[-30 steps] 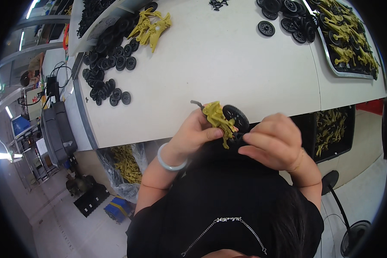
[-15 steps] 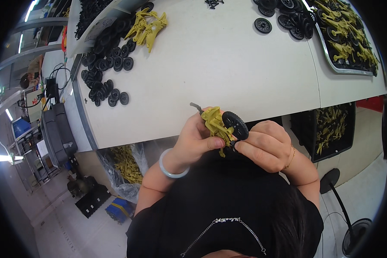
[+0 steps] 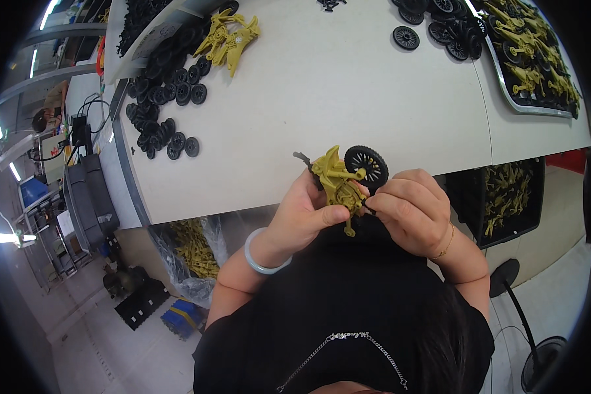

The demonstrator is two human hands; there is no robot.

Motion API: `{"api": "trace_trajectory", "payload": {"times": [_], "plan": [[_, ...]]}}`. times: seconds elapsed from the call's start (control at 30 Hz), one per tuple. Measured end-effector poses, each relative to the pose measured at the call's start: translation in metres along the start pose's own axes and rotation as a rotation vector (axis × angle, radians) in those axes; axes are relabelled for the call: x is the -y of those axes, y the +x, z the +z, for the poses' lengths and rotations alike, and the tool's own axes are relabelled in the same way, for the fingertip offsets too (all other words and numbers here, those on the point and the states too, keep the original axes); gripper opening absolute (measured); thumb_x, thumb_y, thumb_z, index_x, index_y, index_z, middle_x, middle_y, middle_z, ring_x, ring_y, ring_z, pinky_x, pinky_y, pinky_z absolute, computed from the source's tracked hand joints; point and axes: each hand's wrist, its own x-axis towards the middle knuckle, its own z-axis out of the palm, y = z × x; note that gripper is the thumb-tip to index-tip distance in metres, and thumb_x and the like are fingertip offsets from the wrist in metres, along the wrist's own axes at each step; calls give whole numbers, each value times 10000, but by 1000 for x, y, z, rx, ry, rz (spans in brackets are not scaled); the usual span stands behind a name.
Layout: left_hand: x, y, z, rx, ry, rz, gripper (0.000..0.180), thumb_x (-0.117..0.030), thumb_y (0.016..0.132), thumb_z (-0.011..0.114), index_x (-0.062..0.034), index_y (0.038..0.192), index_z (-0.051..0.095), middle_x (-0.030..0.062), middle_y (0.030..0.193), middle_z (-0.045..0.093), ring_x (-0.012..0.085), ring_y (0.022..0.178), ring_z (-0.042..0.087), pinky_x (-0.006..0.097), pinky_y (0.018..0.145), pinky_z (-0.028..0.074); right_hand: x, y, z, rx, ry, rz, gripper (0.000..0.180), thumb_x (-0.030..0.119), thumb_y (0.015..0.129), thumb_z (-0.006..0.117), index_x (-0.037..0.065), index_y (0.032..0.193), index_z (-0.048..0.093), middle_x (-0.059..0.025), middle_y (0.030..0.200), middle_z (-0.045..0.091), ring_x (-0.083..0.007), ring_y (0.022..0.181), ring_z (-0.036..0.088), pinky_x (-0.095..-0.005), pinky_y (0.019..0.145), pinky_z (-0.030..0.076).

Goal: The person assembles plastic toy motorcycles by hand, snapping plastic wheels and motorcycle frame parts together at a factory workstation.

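Note:
Just off the near edge of the table, my left hand [image 3: 303,215] is closed around a yellow toy motorcycle [image 3: 340,184], its thumb lying along the body. One black spoked wheel [image 3: 367,167] is on the toy, and a dark grey bar sticks out at its left. My right hand [image 3: 415,213] has its fingers pinched together at the toy's right side, on a small black part [image 3: 368,207]. Most of that part is hidden by the fingertips, so its kind cannot be made out.
Loose black wheels [image 3: 183,93] and yellow toy bodies [image 3: 233,43] lie at the table's left. More wheels [image 3: 406,38] lie at the far right beside a tray [image 3: 538,110] of yellow toys. Below the table are a black bin [image 3: 538,203] and a bag of yellow parts [image 3: 195,253].
The toy motorcycle has turned in my left hand, so its wheel now faces up more and sits higher. My right hand has shifted slightly, with its fingers still pinched at the toy's side.

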Motion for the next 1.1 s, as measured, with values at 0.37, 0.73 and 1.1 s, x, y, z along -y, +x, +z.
{"api": "trace_trajectory", "payload": {"times": [0.37,0.73,1.1], "plan": [[3,-4,-10,58,-22,-105,433,-63,807,730,18,1163,496,101,1038,636,166,931,638,320,865,526,-2,-2,0,-24,54,-214,264,57,598,640,3,856,653,-72,832,615,-197,663,574,-277,594,479],[24,8,-13,62,-131,38,327,-64,829,706,-35,1092,515,71,1059,583,161,1008,584,320,885,494,5,-5,19,33,231,463,291,96,621,804,80,805,579,-41,703,577,-210,618,568,-313,544,450],[50,8,-36,-176,467,378,510,-346,780,771,-27,1085,516,82,979,565,173,883,574,289,766,487,-2,-12,10,61,343,532,244,143,732,769,40,757,549,-97,698,554,-255,605,555,-342,528,440]]}}
